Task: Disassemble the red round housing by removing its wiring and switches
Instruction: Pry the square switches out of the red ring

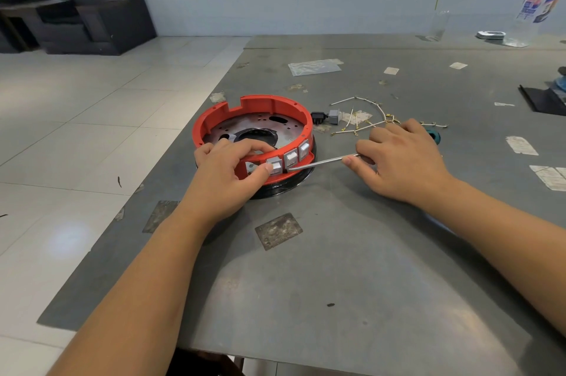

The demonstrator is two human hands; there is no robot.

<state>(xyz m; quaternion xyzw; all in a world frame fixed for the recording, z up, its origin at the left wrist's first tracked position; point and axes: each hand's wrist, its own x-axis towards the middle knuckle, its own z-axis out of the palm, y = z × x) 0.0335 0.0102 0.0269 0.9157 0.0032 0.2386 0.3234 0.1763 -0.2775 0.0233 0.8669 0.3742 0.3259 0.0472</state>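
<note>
The red round housing (260, 112) sits on a black base on the grey table, its metal floor plate visible inside. Three white rocker switches (291, 157) line its near wall. My left hand (232, 173) grips that near wall, fingers curled inside the rim and thumb pressing the leftmost switch (274, 166). My right hand (401, 158) holds a screwdriver (321, 163) whose metal tip touches the bottom edge of the middle switch. Removed white wires (367, 118) with gold terminals lie on the table behind my right hand.
A black plug and a grey part (326, 117) lie just right of the housing. A plastic bag (314, 67), tape patches, a glass (440, 24) and a large bottle (536, 5) stand farther back. The table's left edge runs close to the housing.
</note>
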